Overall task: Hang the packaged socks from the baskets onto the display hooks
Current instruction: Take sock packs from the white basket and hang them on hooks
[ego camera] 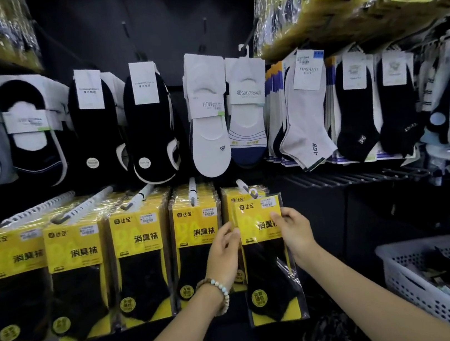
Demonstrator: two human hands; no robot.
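The left hand (224,253) is pinching the yellow sock packet (267,269) at its nine o'clock edge, and the right hand (296,232) is pinching it at three o'clock, just below the display hook (245,187).

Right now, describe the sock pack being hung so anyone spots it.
Bottom row: yellow sock packs on hooks. At the right end, left hand and right hand hold the front pack. Only it sits lower, before its stack.

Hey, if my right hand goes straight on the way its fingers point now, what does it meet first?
The right hand grips the sock pack. Going straight on, it would likely press that into the hanging packs behind, though depth is unclear.
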